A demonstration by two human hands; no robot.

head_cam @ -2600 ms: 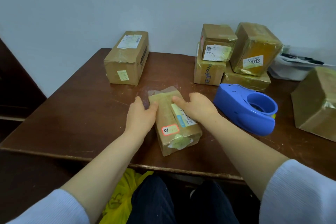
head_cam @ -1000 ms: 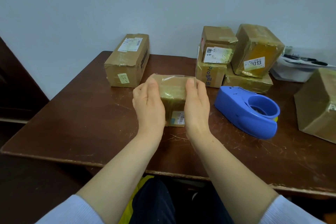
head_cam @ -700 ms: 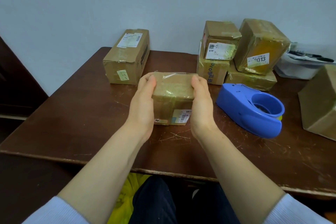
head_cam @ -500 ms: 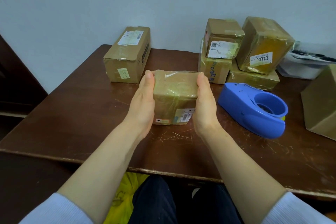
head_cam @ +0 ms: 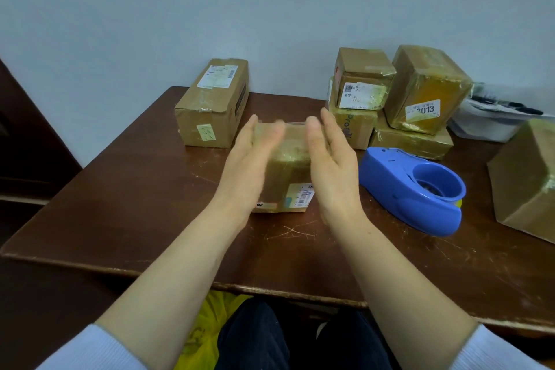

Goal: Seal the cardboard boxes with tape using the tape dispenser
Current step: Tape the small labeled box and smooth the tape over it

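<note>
A small tape-wrapped cardboard box [head_cam: 289, 171] with a barcode label stands on the brown table [head_cam: 144, 207] in front of me. My left hand [head_cam: 250, 162] and my right hand [head_cam: 329, 159] hover over it with straight fingers, one over each side, both blurred by motion. Whether the palms touch the box I cannot tell. The blue tape dispenser [head_cam: 411, 189] lies on the table to the right of my right hand, with nothing touching it.
A long box [head_cam: 213, 105] sits at the back left. Several taped boxes [head_cam: 399, 102] are stacked at the back right, with a white container [head_cam: 492, 123] behind them. A large box [head_cam: 525, 180] fills the right edge. A wall closes off the table's far side.
The box was turned from lying flat to standing between my hands and set down. My hands have since let go of its sides and lifted, fingers spread.
</note>
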